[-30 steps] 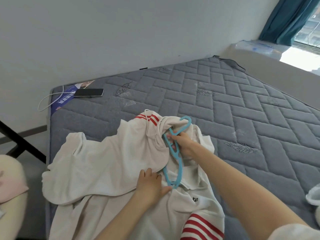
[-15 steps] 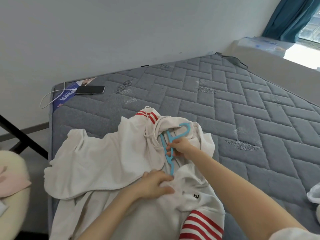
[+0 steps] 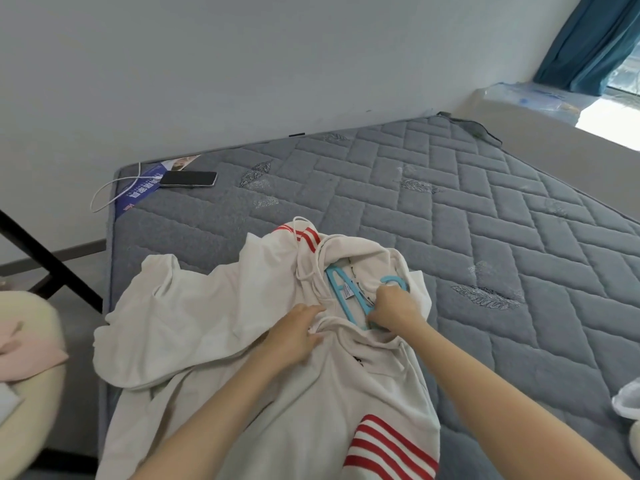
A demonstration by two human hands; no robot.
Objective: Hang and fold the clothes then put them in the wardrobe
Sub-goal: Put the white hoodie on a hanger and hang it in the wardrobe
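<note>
A white hoodie (image 3: 214,327) with red stripes on its sleeves lies spread on the grey quilted mattress (image 3: 485,216). A light blue plastic hanger (image 3: 341,294) sits inside its neck opening, partly covered by fabric. My right hand (image 3: 393,308) grips the hanger near its hook at the collar. My left hand (image 3: 298,336) lies just left of it, fingers curled into the hoodie's collar fabric.
A black phone (image 3: 188,178) with a white cable (image 3: 110,188) lies at the mattress's far left corner by the wall. A pale round seat (image 3: 31,386) with pink cloth stands at the left. A white item (image 3: 628,401) shows at the right edge. A black bar (image 3: 45,258) slants at the left.
My right hand has pushed the hanger deeper into the neck opening, so less of it shows. My left hand has moved up from the chest to the collar.
</note>
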